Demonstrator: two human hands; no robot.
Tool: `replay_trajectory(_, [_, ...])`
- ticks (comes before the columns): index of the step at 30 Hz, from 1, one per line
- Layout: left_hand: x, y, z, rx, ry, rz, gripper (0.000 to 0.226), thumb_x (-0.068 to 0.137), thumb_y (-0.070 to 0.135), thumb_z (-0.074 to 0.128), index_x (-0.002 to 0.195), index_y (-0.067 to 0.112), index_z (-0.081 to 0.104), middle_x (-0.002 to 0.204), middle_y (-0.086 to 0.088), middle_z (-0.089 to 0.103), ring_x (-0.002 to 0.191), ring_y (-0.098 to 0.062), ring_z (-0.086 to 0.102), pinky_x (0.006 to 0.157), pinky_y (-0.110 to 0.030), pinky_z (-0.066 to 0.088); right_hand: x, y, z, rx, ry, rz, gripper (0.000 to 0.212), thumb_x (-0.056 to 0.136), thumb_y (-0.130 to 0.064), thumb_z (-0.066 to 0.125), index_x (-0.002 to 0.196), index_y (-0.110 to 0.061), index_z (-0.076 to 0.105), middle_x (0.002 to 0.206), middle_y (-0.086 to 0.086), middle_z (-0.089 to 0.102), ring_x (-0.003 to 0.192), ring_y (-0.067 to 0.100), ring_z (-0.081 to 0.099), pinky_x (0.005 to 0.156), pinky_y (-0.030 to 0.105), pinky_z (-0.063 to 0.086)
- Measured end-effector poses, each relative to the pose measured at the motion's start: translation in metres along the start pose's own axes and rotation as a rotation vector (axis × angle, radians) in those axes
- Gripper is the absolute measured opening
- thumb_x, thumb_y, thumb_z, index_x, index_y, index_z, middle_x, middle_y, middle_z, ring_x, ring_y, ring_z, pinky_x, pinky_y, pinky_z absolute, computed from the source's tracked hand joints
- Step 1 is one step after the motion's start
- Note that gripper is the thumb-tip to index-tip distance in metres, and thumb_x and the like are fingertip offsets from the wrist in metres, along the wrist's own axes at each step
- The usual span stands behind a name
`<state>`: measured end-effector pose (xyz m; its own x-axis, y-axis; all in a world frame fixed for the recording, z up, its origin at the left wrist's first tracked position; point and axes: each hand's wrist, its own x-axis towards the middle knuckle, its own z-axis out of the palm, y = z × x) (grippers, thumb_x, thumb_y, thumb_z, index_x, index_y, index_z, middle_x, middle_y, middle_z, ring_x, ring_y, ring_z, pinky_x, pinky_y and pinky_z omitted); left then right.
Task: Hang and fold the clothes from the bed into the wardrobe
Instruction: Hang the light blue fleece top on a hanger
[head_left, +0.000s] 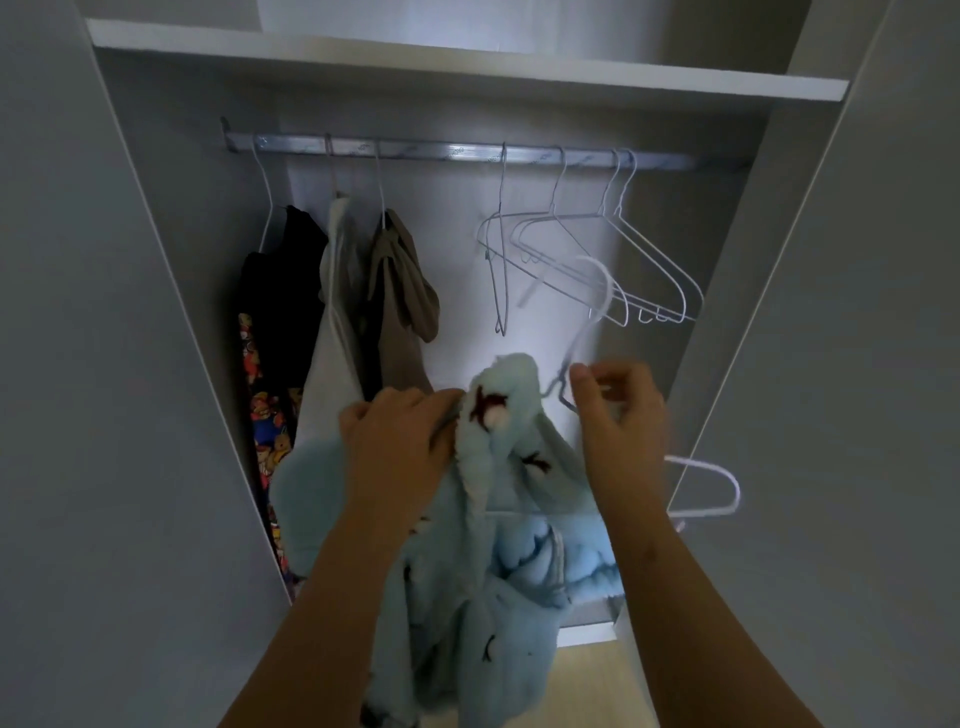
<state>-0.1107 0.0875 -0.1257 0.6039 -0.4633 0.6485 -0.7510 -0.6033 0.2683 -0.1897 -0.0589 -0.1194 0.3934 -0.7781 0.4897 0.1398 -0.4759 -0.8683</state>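
While the light-blue fleece garment (498, 519) hangs near, in front of the open wardrobe (171, 260), both hands work at its collar.

- Left hand (400, 441): fingers curled into the fleece at the neck, gripping it and carrying the bulk. The rest droops down between the forearms.
- Right hand (621, 410): fingers curled round the wire neck of a white hanger (605, 283), just right of the collar. The hook points up, below the rail and not on it. One shoulder end sticks out right, past the wrist. The hanger is blurred, so I can't tell how far it sits inside the garment.
- Rail (415, 150), far, under the white shelf (467, 62).
- Left part of the rail, left to right: black garment (283, 291), pale grey garment (332, 322), brown garment (400, 296). Cartoon-print fabric (265, 415) shows below the black one.
- Right part of the rail: a bunch of bare wire hangers (587, 249), overlapping.
- Wood floor (592, 680) shows near, at the bottom.
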Motion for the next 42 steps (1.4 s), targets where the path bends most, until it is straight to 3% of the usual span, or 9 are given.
replay_trajectory(6, [0.006, -0.026, -0.022, -0.055, 0.098, -0.309, 0.024, 0.089, 0.029, 0.047, 0.098, 0.015, 0.065, 0.080, -0.008, 0.062, 0.089, -0.031, 0.055, 0.086, -0.044, 0.031, -0.009, 0.046, -0.008, -0.061, 0.217, 0.471, 0.030, 0.082, -0.005, 0.052, 0.061, -0.019, 0.035, 0.063, 0.001, 0.040, 0.061, 0.020, 0.040, 0.059, 0.034, 0.037])
replay_trajectory(11, [0.008, -0.019, -0.042, -0.146, 0.213, -0.316, 0.026, 0.090, 0.029, 0.053, 0.110, 0.016, 0.064, 0.074, 0.007, 0.054, 0.086, -0.029, 0.055, 0.087, -0.039, 0.030, -0.033, 0.063, 0.015, 0.067, -0.120, 0.794, 0.004, 0.085, 0.002, 0.053, 0.088, 0.005, 0.054, 0.074, 0.008, 0.040, 0.063, 0.017, 0.036, 0.064, 0.030, 0.036])
replay_trajectory(14, [0.007, -0.013, -0.053, -0.241, 0.233, -0.281, 0.032, 0.086, 0.036, 0.052, 0.107, 0.018, 0.065, 0.068, 0.024, 0.036, 0.078, -0.020, 0.049, 0.086, -0.045, 0.037, -0.051, 0.069, 0.029, 0.215, -0.375, 1.056, 0.049, 0.086, -0.012, 0.063, 0.128, -0.005, 0.040, 0.108, 0.014, 0.047, 0.091, 0.024, 0.050, 0.079, 0.036, 0.045])
replay_trajectory(20, [0.005, -0.020, -0.062, -0.395, 0.206, -0.283, 0.009, 0.083, 0.036, 0.055, 0.091, 0.038, 0.052, 0.071, 0.024, 0.046, 0.080, -0.015, 0.050, 0.088, -0.048, 0.042, -0.072, 0.084, 0.044, 0.645, -0.410, 1.555, 0.084, 0.068, -0.008, 0.072, 0.140, -0.004, 0.028, 0.138, 0.025, 0.037, 0.116, 0.041, 0.048, 0.078, 0.044, 0.051])
replay_trajectory(23, [0.003, -0.030, -0.064, -0.400, 0.247, -0.264, 0.028, 0.086, 0.020, 0.061, 0.084, 0.045, 0.051, 0.074, 0.026, 0.049, 0.077, 0.003, 0.054, 0.078, -0.012, 0.042, -0.075, 0.084, 0.053, 0.657, -0.443, 1.584, 0.067, 0.077, -0.010, 0.071, 0.134, -0.002, 0.037, 0.109, 0.022, 0.059, 0.066, 0.026, 0.062, 0.045, 0.028, 0.052])
replay_trajectory(25, [0.003, -0.035, -0.068, -0.413, 0.263, -0.264, 0.039, 0.084, 0.014, 0.062, 0.080, 0.050, 0.048, 0.072, 0.029, 0.050, 0.073, 0.021, 0.052, 0.064, 0.002, 0.036, -0.073, 0.084, 0.059, 0.547, -0.499, 1.539, 0.060, 0.072, -0.012, 0.074, 0.125, -0.004, 0.047, 0.087, 0.014, 0.060, 0.057, 0.016, 0.047, 0.045, 0.023, 0.043])
replay_trajectory(33, [0.007, -0.046, -0.084, -0.522, 0.321, -0.271, 0.019, 0.073, 0.027, 0.055, 0.075, 0.046, 0.054, 0.069, 0.038, 0.059, 0.065, 0.017, 0.053, 0.059, -0.001, 0.037, -0.072, 0.079, 0.081, 0.436, -0.633, 1.476, 0.052, 0.072, -0.015, 0.075, 0.115, -0.013, 0.045, 0.110, 0.014, 0.051, 0.098, 0.031, 0.051, 0.075, 0.043, 0.045])
replay_trajectory(39, [0.008, -0.055, -0.083, -0.538, 0.329, -0.281, 0.016, 0.071, 0.029, 0.057, 0.074, 0.045, 0.055, 0.067, 0.035, 0.060, 0.061, 0.016, 0.052, 0.056, -0.002, 0.037, -0.066, 0.076, 0.094, 0.814, -0.652, 1.343, 0.017, 0.086, -0.018, 0.053, 0.095, -0.005, 0.060, 0.080, 0.014, 0.064, 0.073, 0.026, 0.061, 0.072, 0.039, 0.053])
replay_trajectory(42, [0.004, -0.072, -0.082, -0.533, 0.335, -0.353, 0.011, 0.065, 0.041, 0.056, 0.075, 0.036, 0.060, 0.062, 0.020, 0.062, 0.059, 0.007, 0.052, 0.058, -0.011, 0.041, -0.051, 0.081, 0.074, 0.835, -0.628, 1.269, 0.026, 0.094, -0.022, 0.047, 0.100, -0.001, 0.061, 0.091, 0.021, 0.068, 0.080, 0.032, 0.066, 0.065, 0.041, 0.057])
